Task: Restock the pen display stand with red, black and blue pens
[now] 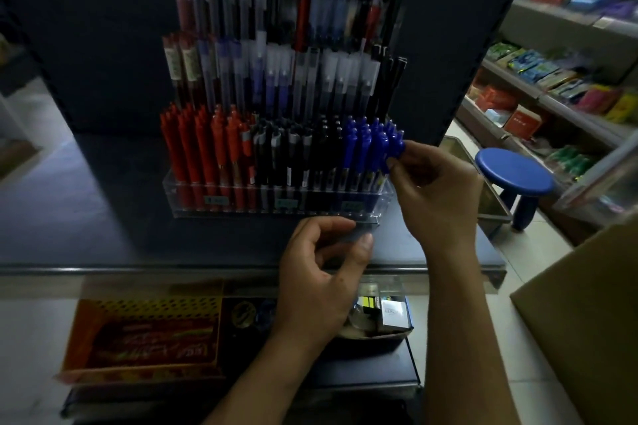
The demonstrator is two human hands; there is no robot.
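right hand [438,190]: fingers curled, pinching the glossy blue plastic pen [395,148] by its top, far-right end of near row | clear acrylic tiered display stand [276,203]: on dark smooth desk [86,217] | left hand [321,272]: half-curled near stand front, perhaps pinching something blurred; cannot tell

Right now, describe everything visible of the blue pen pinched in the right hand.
The blue plastic click pen is solid blue, with a push button and clip at its top. It stands almost upright at the right end of the front row of the clear acrylic display stand, against the other blue pens. The right hand pinches it just below the clip. Its lower barrel is hidden, so whether it sits in a slot cannot be told.
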